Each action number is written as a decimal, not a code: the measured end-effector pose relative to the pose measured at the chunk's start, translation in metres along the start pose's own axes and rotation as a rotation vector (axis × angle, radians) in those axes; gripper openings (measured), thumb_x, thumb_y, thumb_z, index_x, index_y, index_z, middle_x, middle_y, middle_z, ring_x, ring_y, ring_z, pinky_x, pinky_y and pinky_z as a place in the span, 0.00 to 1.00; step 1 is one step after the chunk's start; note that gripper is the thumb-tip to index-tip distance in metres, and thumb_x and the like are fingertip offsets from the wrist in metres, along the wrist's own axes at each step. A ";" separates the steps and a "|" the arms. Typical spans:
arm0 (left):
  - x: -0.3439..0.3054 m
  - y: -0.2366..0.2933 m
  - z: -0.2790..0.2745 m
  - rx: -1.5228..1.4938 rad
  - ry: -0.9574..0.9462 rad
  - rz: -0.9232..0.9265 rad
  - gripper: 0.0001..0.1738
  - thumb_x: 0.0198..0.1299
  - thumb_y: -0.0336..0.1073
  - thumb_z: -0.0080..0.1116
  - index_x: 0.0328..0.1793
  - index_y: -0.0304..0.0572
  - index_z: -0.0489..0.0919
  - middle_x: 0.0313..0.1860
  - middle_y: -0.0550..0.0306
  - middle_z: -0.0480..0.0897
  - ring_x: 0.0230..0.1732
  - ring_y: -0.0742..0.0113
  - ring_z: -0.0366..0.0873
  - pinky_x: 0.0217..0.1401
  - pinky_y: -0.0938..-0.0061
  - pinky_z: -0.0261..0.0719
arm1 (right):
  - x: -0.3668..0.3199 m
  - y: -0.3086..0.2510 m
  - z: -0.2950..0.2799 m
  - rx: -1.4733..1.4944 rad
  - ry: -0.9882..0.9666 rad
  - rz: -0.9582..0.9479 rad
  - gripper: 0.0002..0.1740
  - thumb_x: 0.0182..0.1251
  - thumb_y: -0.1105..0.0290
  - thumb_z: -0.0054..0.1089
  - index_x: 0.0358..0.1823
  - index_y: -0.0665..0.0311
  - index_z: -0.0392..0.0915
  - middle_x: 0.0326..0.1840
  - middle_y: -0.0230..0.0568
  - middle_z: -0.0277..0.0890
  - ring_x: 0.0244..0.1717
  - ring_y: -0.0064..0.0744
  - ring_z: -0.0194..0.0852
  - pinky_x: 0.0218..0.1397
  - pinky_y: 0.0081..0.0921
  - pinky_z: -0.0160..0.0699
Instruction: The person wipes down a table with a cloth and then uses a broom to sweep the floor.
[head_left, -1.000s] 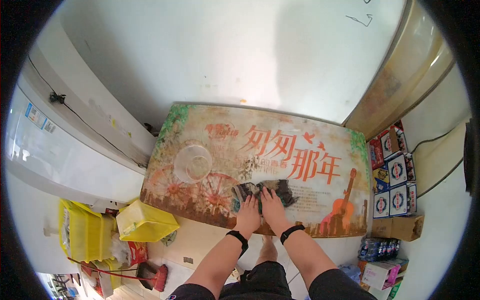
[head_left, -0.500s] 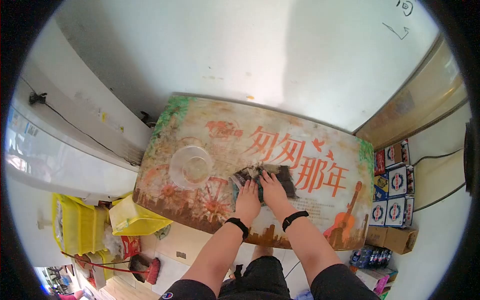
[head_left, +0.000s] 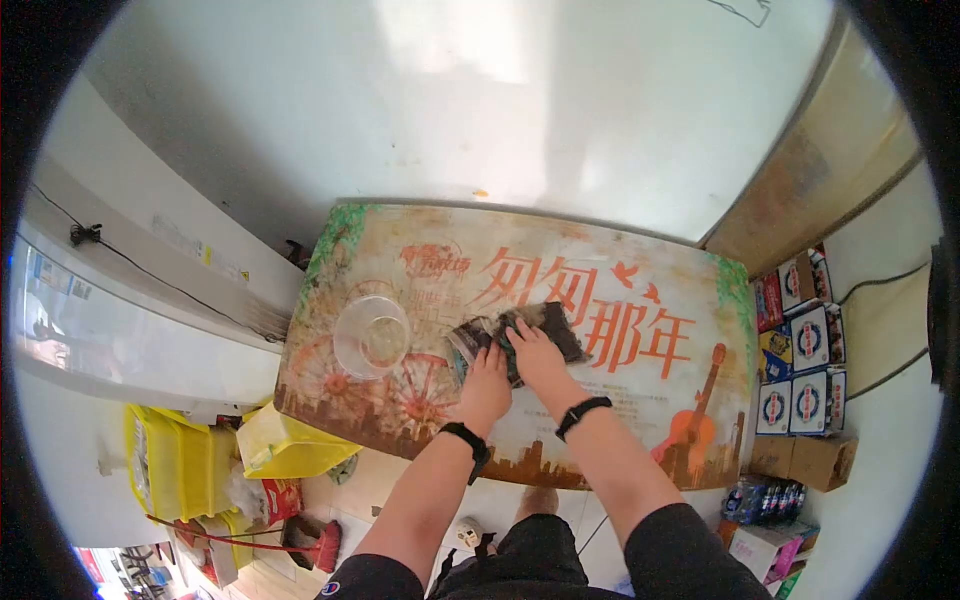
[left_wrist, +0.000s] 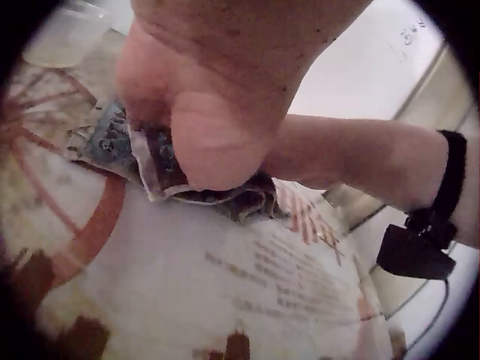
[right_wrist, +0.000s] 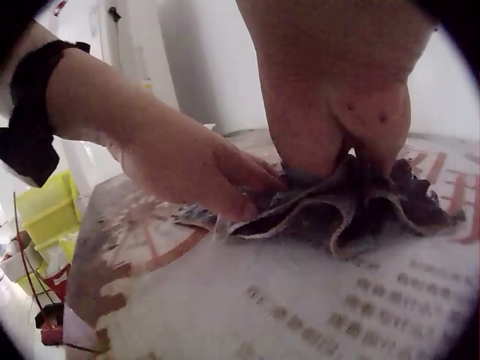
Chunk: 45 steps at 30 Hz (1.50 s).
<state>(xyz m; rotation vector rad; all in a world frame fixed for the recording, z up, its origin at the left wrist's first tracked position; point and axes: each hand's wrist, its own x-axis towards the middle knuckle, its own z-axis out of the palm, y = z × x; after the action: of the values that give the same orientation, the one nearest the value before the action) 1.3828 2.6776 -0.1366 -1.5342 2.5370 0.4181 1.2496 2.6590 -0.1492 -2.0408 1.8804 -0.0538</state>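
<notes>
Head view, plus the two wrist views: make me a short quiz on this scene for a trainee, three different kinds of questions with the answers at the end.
1. True or false: the left hand and the right hand both touch the dark cloth.
2. In the head view, where is the clear tub? A) to the left of the cloth; B) to the right of the cloth; C) on top of the cloth.
3. Fill the gap: a black strap goes round each ____.

Key: 1. True. 2. A. 3. Wrist.
</notes>
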 end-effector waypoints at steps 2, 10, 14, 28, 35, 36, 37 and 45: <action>-0.030 0.011 0.013 0.009 0.075 0.106 0.23 0.62 0.34 0.45 0.63 0.34 0.69 0.66 0.45 0.66 0.68 0.50 0.61 0.67 0.58 0.65 | -0.052 -0.006 -0.027 0.078 -0.015 0.048 0.42 0.55 0.85 0.53 0.72 0.55 0.54 0.77 0.43 0.45 0.65 0.51 0.61 0.59 0.36 0.75; -0.097 0.031 0.038 -0.021 0.188 0.258 0.10 0.53 0.33 0.53 0.41 0.41 0.73 0.39 0.50 0.70 0.45 0.53 0.71 0.44 0.65 0.77 | -0.150 -0.002 0.026 0.413 -0.008 0.473 0.22 0.56 0.65 0.67 0.47 0.65 0.68 0.44 0.50 0.70 0.51 0.51 0.71 0.48 0.40 0.73; -0.077 0.039 0.046 -0.005 0.193 0.212 0.07 0.55 0.35 0.53 0.38 0.43 0.72 0.39 0.52 0.69 0.41 0.54 0.71 0.39 0.67 0.78 | -0.120 0.012 0.039 0.381 0.087 0.486 0.21 0.52 0.57 0.70 0.35 0.66 0.72 0.29 0.49 0.76 0.36 0.51 0.76 0.40 0.40 0.74; 0.021 0.023 0.020 -0.106 0.149 0.057 0.08 0.56 0.28 0.51 0.43 0.39 0.69 0.37 0.47 0.73 0.39 0.47 0.78 0.35 0.63 0.80 | -0.008 0.031 0.007 0.428 0.173 0.601 0.22 0.46 0.54 0.73 0.27 0.66 0.75 0.27 0.51 0.77 0.34 0.50 0.77 0.36 0.41 0.74; 0.055 0.021 0.008 -0.218 0.097 -0.087 0.09 0.57 0.26 0.50 0.44 0.38 0.68 0.40 0.43 0.75 0.43 0.45 0.78 0.42 0.59 0.80 | 0.044 0.042 0.003 0.408 0.214 0.544 0.20 0.43 0.56 0.72 0.29 0.65 0.78 0.31 0.49 0.80 0.37 0.50 0.79 0.39 0.43 0.75; 0.058 0.020 0.008 -0.210 0.095 -0.099 0.09 0.57 0.26 0.50 0.44 0.38 0.68 0.40 0.43 0.75 0.43 0.45 0.78 0.42 0.59 0.80 | 0.050 0.042 0.002 0.402 0.276 0.522 0.19 0.42 0.57 0.72 0.29 0.65 0.78 0.31 0.49 0.80 0.36 0.50 0.79 0.39 0.43 0.75; 0.058 0.019 0.009 -0.233 0.093 -0.107 0.09 0.57 0.26 0.50 0.44 0.37 0.68 0.40 0.43 0.75 0.43 0.44 0.78 0.42 0.59 0.80 | 0.053 0.044 0.000 0.432 0.277 0.493 0.18 0.42 0.59 0.71 0.29 0.65 0.78 0.31 0.50 0.79 0.36 0.51 0.79 0.39 0.43 0.75; -0.013 0.009 0.011 -0.135 -0.106 0.058 0.09 0.60 0.30 0.48 0.45 0.34 0.74 0.44 0.40 0.76 0.44 0.44 0.78 0.44 0.59 0.81 | -0.024 0.032 0.021 0.419 0.108 0.446 0.22 0.46 0.55 0.69 0.30 0.70 0.80 0.31 0.57 0.79 0.38 0.55 0.78 0.42 0.45 0.76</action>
<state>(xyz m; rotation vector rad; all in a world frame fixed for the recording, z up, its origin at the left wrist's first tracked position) 1.3806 2.6966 -0.1421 -1.4428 2.5221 0.6726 1.2217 2.6861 -0.1732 -1.3426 2.1295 -0.4110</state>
